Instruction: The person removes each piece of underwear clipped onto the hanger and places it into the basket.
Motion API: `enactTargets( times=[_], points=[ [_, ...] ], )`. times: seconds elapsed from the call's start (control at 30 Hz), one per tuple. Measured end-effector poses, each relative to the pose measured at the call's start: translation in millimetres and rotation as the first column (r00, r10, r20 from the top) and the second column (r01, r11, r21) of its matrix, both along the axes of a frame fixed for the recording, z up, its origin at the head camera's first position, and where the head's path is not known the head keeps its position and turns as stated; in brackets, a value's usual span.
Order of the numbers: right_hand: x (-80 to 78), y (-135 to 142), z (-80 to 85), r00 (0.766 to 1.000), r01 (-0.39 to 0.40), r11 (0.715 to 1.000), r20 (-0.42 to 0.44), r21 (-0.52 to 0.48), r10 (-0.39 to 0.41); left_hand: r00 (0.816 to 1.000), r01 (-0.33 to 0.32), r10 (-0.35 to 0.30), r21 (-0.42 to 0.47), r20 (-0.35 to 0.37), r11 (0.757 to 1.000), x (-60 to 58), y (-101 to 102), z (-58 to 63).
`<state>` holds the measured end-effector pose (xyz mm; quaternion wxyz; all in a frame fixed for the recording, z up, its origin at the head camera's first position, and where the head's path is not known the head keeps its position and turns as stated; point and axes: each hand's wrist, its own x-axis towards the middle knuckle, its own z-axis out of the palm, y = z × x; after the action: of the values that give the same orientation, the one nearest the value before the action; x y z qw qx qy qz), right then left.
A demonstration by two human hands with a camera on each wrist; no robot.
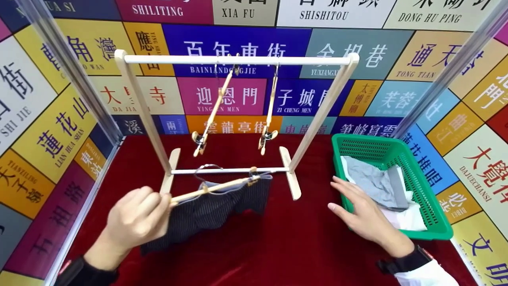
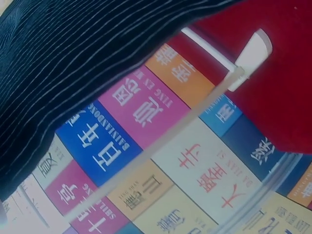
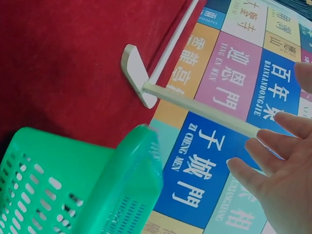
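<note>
OK, L hand (image 1: 137,216) grips one end of a wooden hanger (image 1: 230,184), fingers curled round it; dark striped garment (image 1: 206,216) hangs off it, in front of the rack (image 1: 238,60), nr its lower bar. R hand (image 1: 363,212) is wide, fingers spread, by the L side of the grn basket (image 1: 430,186); can't tell if touching. Gray cloth (image 1: 373,182) & wht cloth (image 1: 412,218) lie inside. Two other hangers (image 1: 218,103) hang from the rack's top bar.

Left hand (image 1: 139,214) curled, right hand (image 1: 360,210) outstretched
</note>
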<state>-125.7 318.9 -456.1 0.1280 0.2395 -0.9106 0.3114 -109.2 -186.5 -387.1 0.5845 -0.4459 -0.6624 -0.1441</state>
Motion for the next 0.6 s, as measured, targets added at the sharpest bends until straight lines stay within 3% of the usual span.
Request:
enactTargets(
  times=[0.37,0.6],
  points=[
    [5.0,-17.5,11.7,0.992,-0.097,0.995,-0.081,-0.029,0.094,0.999,0.038,-0.036,-0.055,0.039,0.998,1.3,23.5,-10.7],
    [6.9,-32.8,22.7,0.964,-0.22,0.975,-0.162,-0.045,0.21,0.998,0.058,-0.056,-0.091,0.032,0.994,-0.2,38.9,-14.0]
  ],
)
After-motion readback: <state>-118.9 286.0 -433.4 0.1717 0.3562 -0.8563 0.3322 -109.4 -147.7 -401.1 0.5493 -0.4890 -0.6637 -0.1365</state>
